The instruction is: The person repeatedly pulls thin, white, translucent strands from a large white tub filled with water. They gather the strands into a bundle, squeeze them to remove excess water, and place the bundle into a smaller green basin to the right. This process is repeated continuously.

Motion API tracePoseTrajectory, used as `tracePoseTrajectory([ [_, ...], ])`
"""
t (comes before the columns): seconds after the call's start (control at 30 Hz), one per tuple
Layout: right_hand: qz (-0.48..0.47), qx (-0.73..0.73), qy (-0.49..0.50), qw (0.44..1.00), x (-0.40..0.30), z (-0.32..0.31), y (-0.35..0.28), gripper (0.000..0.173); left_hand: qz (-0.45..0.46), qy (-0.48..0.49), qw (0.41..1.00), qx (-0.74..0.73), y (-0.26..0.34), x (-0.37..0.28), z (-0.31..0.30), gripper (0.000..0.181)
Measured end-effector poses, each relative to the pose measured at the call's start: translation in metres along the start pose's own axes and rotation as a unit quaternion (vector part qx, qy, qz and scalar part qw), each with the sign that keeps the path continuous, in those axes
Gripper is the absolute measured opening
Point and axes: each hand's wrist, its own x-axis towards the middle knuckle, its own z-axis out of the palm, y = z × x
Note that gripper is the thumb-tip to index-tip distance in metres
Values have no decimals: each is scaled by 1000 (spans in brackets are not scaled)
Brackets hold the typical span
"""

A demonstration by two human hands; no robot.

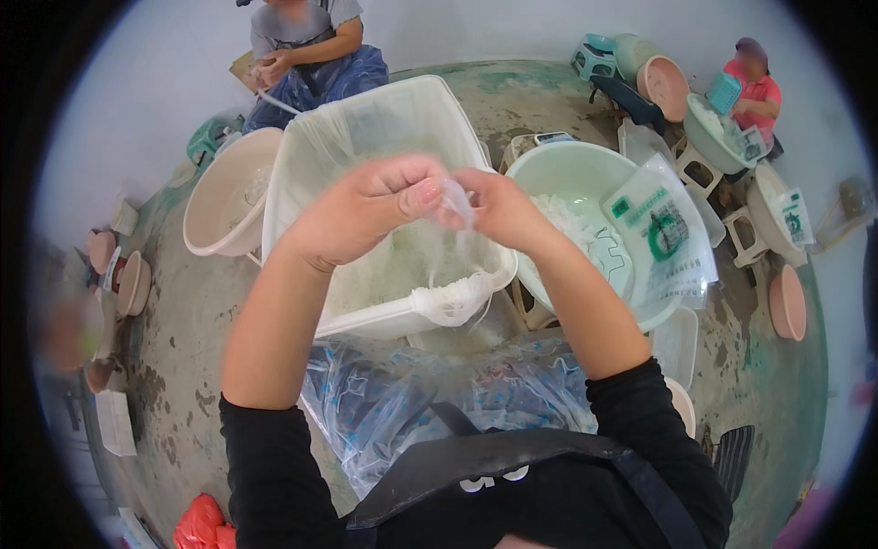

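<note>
My left hand (377,206) and my right hand (504,209) meet above a large white plastic tub (439,103). Between their fingertips they pinch a wet, whitish translucent strand-like piece (455,199), with thin strands hanging below it. Cloudy water and pale stringy material fill part of the tub. A bundle of white strands (456,299) drapes over its near rim. To the right, a pale green basin (549,161) holds white shredded material (559,216) and a dark looped cord. Printed clear plastic bags (662,230) lie over that basin's right rim.
A cream basin (206,213) adjoins the tub's left side. Beyond the tub sits a person in a blue plastic apron (343,75), holding a pale hose-like thing. Another person in pink (761,96) works over a basin at far right. Clear plastic sheeting (439,391) covers my lap.
</note>
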Motion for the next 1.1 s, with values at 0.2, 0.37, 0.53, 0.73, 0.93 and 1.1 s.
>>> tracePoseTrajectory([
  [0.2, -212, 234, -79, 946, -8, 22, -15, 34, 83, 237, 919, -303, -25, 17, -14, 25],
  [0.37, -285, 2, 185, 940, -5, 17, -16, 21, -119, 360, 864, -331, -87, 6, -15, 30],
  [0.53, -258, -344, 356, 830, -14, 3, -27, 8, -1, 423, 884, 200, -118, -17, 54, 29],
  [0.73, -258, -388, 348, 814, -21, 4, -24, 5, -47, 471, 866, 164, -72, -11, 76, 24],
  [0.93, -242, -326, 266, 874, -22, 9, -9, 5, 55, 293, 889, 346, -27, 14, 44, 22],
  [1.1, -271, -22, 167, 948, -23, 9, -7, 20, -92, 364, 925, -49, -40, 14, 15, 25],
])
